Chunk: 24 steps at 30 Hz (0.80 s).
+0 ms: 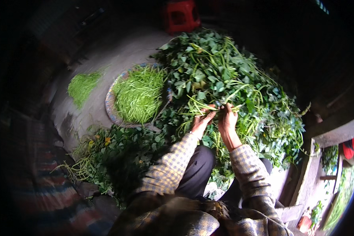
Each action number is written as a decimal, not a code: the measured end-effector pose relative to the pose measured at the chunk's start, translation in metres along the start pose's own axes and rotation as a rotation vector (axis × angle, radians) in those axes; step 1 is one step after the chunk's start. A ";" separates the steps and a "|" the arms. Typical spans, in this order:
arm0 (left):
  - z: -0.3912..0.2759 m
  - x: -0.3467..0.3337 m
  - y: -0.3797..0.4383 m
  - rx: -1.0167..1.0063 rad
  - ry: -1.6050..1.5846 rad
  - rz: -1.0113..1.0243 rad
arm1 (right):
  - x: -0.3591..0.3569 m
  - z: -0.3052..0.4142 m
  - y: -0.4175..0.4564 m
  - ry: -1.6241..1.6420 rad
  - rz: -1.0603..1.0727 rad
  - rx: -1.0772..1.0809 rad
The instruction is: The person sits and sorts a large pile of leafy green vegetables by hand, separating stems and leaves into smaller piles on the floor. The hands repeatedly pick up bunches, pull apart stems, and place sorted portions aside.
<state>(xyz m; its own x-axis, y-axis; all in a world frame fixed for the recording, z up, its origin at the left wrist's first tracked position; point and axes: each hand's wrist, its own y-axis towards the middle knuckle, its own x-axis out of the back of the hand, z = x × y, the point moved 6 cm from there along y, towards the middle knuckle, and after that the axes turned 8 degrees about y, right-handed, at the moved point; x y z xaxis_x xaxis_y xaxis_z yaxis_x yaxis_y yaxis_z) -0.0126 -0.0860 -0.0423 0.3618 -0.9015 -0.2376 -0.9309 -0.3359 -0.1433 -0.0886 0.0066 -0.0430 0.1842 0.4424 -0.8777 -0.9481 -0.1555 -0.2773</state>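
My left hand grips a loose bundle of thin green stems, their ends fanning out to the left. Close beside it, my right hand pinches a stem, and its fingertips almost meet those of the left. Between them is a small dark spot, too blurred to name. Both hands are over a large heap of leafy green vines with lobed leaves. Left of the heap, a shallow round basket with a patterned rim holds many cut green stems.
A small pile of cut stems lies on the grey floor. More vines spread at the lower left, partly in shadow. A red plastic stool stands behind the heap. At the right is a bright doorway with a wooden frame.
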 end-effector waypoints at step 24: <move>-0.148 0.581 0.088 0.246 1.515 -0.559 | 0.025 -0.011 -0.044 -1.087 0.420 -0.257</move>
<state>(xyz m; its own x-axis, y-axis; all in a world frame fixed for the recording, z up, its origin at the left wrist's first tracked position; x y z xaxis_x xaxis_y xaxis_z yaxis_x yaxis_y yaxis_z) 0.1081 -0.6800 -0.0504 0.1174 -0.1676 0.9788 -0.6248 -0.7786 -0.0583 -0.0392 0.0145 -0.0572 -0.5614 0.8116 -0.1618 -0.7793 -0.5842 -0.2266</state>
